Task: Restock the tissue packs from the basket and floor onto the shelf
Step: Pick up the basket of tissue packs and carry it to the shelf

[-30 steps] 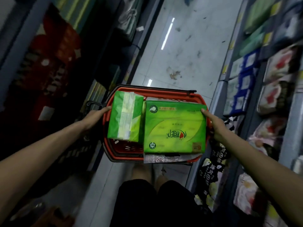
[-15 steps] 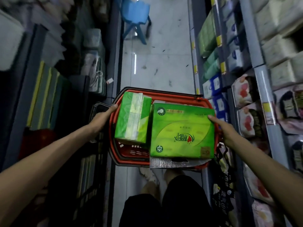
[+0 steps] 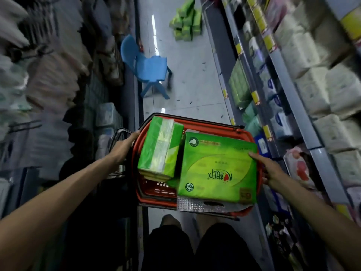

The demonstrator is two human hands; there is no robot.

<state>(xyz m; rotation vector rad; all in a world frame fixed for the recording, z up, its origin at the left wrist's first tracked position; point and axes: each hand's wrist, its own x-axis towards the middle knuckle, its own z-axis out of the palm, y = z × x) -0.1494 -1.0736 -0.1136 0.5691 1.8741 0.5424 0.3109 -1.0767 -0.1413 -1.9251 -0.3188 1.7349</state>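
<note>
Atop the basket [image 3: 154,189], a narrow tissue pack [image 3: 160,147] and a wide tissue pack [image 3: 216,167] are piled above the rim. Its sides are gripped by the left hand [image 3: 125,147] and right hand [image 3: 271,171], right thumb laid on the wide one. If the basket is tilted, the unsecured narrow one could be shed.

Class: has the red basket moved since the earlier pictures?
Yes. The red basket has gone forward along the aisle: the blue chair on the floor now lies much nearer its far rim.
</note>
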